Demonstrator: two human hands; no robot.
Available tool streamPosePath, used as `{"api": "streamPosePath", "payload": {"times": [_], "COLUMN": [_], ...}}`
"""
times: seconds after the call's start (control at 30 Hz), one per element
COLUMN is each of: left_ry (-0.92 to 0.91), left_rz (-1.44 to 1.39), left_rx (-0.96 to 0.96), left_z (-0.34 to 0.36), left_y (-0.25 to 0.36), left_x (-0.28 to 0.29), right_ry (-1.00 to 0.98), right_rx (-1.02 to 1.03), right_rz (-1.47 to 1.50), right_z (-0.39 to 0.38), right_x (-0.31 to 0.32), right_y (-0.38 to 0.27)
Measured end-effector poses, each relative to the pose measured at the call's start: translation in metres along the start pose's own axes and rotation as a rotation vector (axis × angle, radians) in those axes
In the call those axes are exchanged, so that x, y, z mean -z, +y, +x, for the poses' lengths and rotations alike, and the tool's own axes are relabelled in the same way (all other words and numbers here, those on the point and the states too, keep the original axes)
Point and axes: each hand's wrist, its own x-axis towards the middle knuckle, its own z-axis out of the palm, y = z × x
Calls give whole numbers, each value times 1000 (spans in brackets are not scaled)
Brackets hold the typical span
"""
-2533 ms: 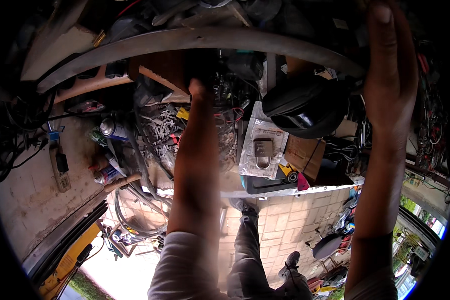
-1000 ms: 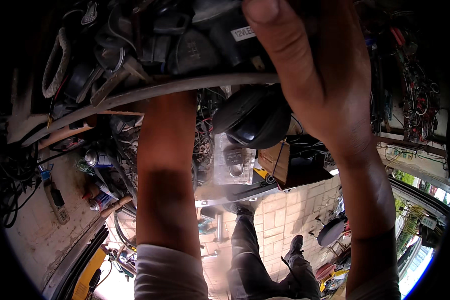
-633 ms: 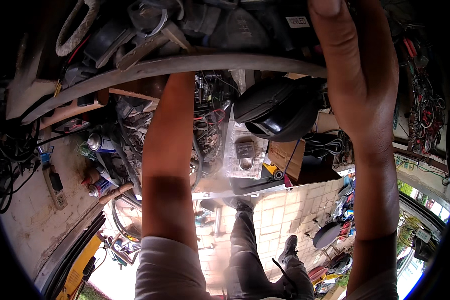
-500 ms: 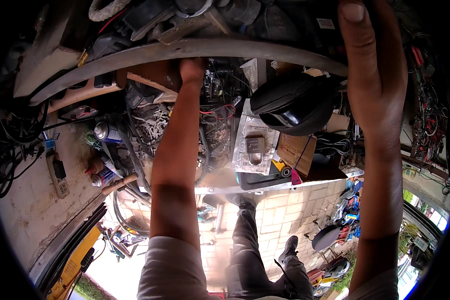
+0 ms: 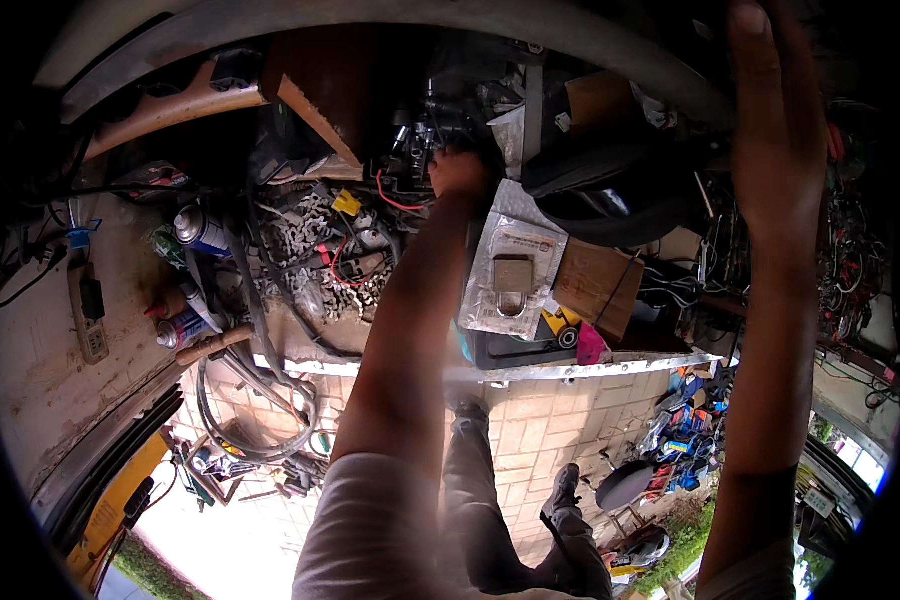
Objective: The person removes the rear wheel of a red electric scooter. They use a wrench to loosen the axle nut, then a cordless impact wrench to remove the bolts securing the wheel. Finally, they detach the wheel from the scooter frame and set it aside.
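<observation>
My left hand (image 5: 460, 173) reaches into the back of the cluttered shelf, beside a cluster of shiny metal parts (image 5: 410, 138) and a red wire (image 5: 398, 195). Its fingers are partly hidden in shadow, and whether they grip anything does not show. My right hand (image 5: 778, 130) is raised at the far right, by the end of the curved metal shelf edge (image 5: 390, 22). Its thumb is stretched out and nothing shows in it; the fingertips fade into the dark. Between my arms lie a padlock (image 5: 513, 274) on a clear plastic package (image 5: 490, 315) and a black rounded case (image 5: 610, 190).
Spray cans (image 5: 202, 230) and a wooden handle (image 5: 215, 345) sit at the left, near thick hoses (image 5: 315, 405). A metal chain heap (image 5: 315, 235) lies left of my arm. A cardboard piece (image 5: 600, 282) is right of the padlock. Below the shelf is a brick floor (image 5: 530, 425).
My left hand has moved right, from the brown panel to the metal parts. The view has shifted, so the shelf edge sits higher. My right hand stays raised at the right.
</observation>
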Motion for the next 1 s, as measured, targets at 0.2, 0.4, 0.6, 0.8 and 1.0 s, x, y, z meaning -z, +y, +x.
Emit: {"api": "streamPosePath", "payload": {"times": [0.2,0.4,0.6,0.8,1.0], "left_ry": [-219,-254,-100,-75,-39], "left_rz": [74,-204,133,213,-460], "left_rx": [45,88,6,-64,187], "left_z": [25,26,25,23,-29], "left_y": [7,-7,-6,-7,-55], "left_x": [18,20,13,15,15], "right_ry": [-5,-165,-46,-378,59], "right_rx": [-252,137,-335,195,258], "right_rz": [-5,298,210,471,-185], "right_z": [21,26,26,17,11], "right_x": [-16,-20,-18,3,-14], "right_y": [-62,-43,-59,9,-1]}}
